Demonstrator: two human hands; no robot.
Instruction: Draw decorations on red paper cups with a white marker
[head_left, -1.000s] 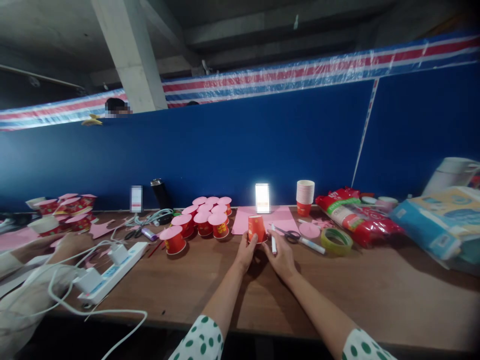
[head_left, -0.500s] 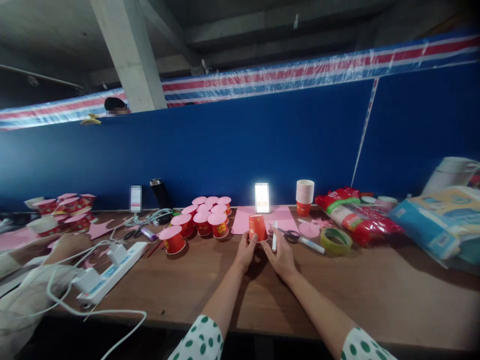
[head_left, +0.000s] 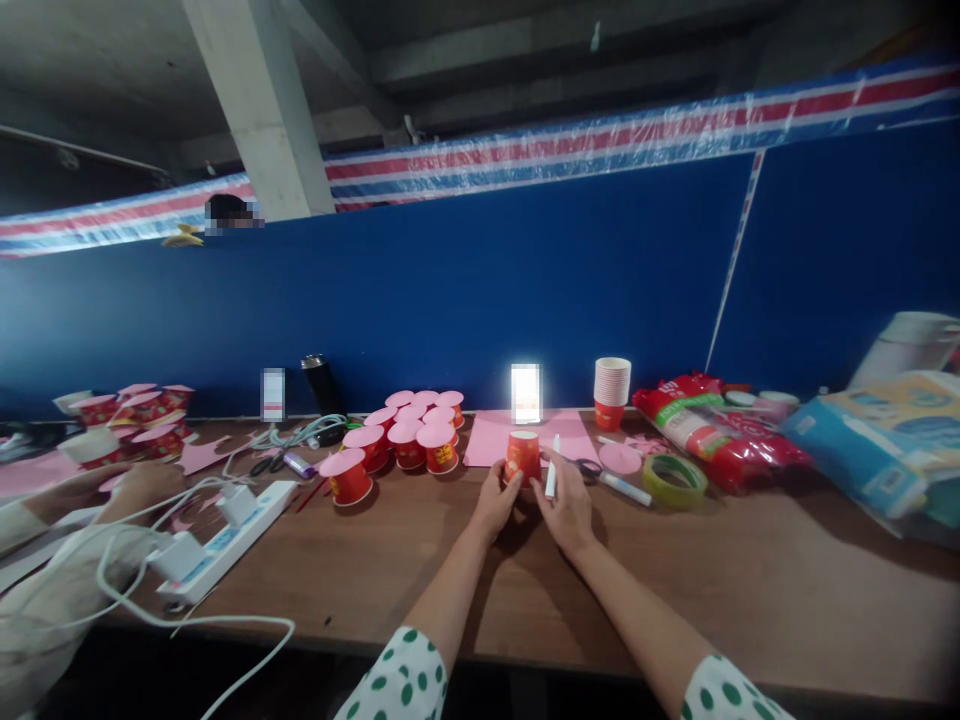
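Between my hands a red paper cup (head_left: 523,460) stands upside down, its pale base facing up. My left hand (head_left: 495,505) grips the cup's left side with thumb and fingers closed on it. My right hand (head_left: 568,512) holds a slim white pen-like stick (head_left: 553,472) upright, and its fingertips are close to the cup's lower right side; whether they touch it I cannot tell. Behind the cup lies pink paper (head_left: 487,440). To the left stand several upturned red cups (head_left: 441,456) with pink paper discs (head_left: 343,462) on their bases.
A stack of cups (head_left: 612,392) stands behind to the right. Scissors (head_left: 589,467), a marker (head_left: 626,490), a tape roll (head_left: 675,482) and a red packet (head_left: 712,430) lie rightward. Left are a power strip (head_left: 247,530) with cables and a co-worker's hand (head_left: 150,488). A lit phone (head_left: 526,394) stands behind.
The cup has tipped more upright, so its pale base now shows, and it has moved slightly right. My hands have shifted a little with it.
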